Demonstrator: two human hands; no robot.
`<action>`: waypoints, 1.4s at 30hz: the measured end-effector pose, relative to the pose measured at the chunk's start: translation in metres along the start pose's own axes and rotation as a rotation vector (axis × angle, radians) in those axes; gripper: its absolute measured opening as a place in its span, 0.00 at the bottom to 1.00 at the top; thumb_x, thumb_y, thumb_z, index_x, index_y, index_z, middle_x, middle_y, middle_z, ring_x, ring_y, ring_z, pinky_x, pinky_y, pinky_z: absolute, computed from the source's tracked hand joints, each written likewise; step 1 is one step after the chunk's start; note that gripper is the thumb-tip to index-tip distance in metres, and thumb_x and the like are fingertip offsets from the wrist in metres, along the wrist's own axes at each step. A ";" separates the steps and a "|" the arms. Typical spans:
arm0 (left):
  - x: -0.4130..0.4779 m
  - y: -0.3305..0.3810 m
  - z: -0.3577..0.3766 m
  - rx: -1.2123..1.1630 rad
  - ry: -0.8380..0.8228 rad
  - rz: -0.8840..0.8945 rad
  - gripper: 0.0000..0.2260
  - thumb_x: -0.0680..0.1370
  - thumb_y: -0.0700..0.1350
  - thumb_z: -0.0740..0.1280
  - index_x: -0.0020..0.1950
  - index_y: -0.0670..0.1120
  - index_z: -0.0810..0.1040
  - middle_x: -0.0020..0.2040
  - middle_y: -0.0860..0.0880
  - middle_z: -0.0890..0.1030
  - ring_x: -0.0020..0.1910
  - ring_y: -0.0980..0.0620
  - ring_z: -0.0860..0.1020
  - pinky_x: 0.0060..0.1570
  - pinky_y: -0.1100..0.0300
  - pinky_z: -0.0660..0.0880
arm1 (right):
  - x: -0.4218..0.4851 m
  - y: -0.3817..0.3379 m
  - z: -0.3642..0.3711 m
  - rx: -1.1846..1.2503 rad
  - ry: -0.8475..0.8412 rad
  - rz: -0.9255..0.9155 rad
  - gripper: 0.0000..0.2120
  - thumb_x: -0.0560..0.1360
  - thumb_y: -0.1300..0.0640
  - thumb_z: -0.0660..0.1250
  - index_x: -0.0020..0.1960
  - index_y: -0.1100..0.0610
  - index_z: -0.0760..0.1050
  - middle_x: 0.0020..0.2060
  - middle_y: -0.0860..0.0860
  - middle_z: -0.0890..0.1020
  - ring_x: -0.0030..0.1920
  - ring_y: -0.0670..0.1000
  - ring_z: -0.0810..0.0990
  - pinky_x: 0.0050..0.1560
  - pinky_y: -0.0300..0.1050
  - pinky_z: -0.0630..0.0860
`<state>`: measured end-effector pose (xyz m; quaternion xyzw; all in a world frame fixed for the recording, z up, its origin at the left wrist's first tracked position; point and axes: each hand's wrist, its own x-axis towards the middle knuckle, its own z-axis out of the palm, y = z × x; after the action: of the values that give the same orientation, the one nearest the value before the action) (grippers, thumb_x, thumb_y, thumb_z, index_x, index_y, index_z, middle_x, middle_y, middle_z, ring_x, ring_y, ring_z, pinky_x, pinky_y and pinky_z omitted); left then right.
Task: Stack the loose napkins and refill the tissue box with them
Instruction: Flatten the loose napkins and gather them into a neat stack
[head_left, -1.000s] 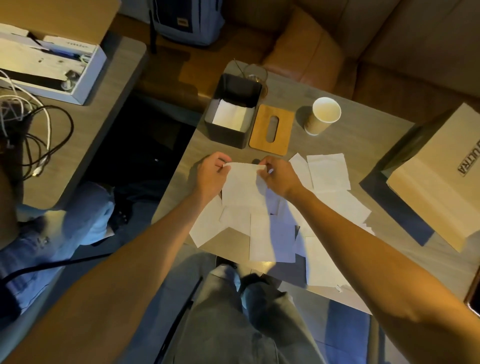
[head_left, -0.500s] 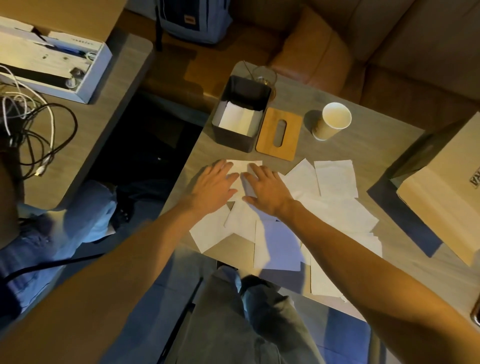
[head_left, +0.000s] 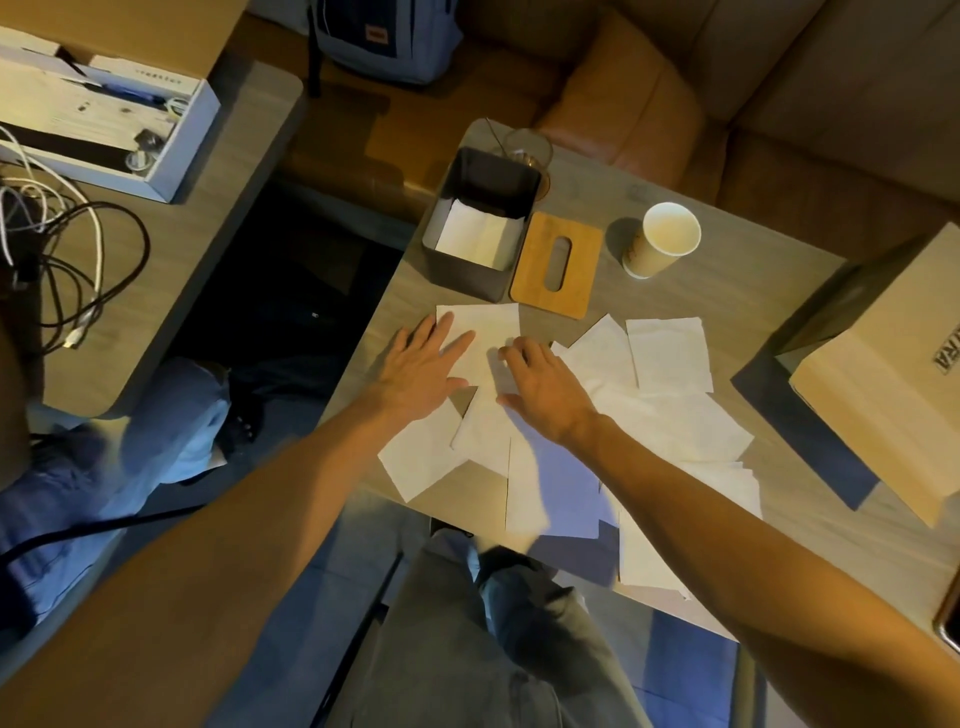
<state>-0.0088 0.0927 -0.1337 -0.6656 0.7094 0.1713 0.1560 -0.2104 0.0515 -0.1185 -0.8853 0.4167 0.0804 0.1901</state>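
Now the flattened napkin (head_left: 488, 332) lies on the table (head_left: 737, 296) just in front of the open tissue box (head_left: 467, 273), whose bamboo lid (head_left: 579, 249) rests beside it. The left hand (head_left: 421, 371) lies flat on the sheet with straight fingers, gripping nothing. The right hand (head_left: 540, 387) presses the sheet's right edge with bent fingertips, also holding nothing. The step likely goes best by smoothing outward from the middle and squaring the corners, then laying each of the loose napkins (head_left: 670, 421) edge to edge on this base.
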 end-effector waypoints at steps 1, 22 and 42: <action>-0.001 0.000 0.001 -0.003 0.003 -0.001 0.34 0.81 0.65 0.53 0.80 0.56 0.40 0.81 0.45 0.41 0.80 0.42 0.43 0.77 0.43 0.49 | -0.005 0.003 0.001 0.009 0.006 0.001 0.31 0.74 0.48 0.72 0.72 0.57 0.66 0.70 0.58 0.69 0.65 0.59 0.72 0.64 0.50 0.73; 0.014 -0.002 -0.006 0.011 -0.040 0.091 0.41 0.78 0.67 0.57 0.80 0.54 0.37 0.81 0.48 0.38 0.80 0.45 0.41 0.77 0.43 0.46 | 0.024 0.004 -0.015 -0.116 -0.167 0.003 0.34 0.80 0.48 0.64 0.79 0.56 0.53 0.79 0.55 0.54 0.78 0.59 0.55 0.76 0.54 0.57; -0.054 -0.030 0.012 -0.220 0.008 -0.040 0.23 0.75 0.61 0.70 0.62 0.47 0.73 0.59 0.46 0.76 0.54 0.46 0.78 0.51 0.53 0.76 | 0.005 -0.066 -0.012 0.027 -0.206 -0.212 0.20 0.80 0.50 0.64 0.69 0.57 0.71 0.60 0.57 0.78 0.56 0.58 0.79 0.58 0.48 0.78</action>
<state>0.0247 0.1444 -0.1209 -0.6935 0.6734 0.2422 0.0827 -0.1572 0.0815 -0.0915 -0.9088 0.3001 0.1447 0.2512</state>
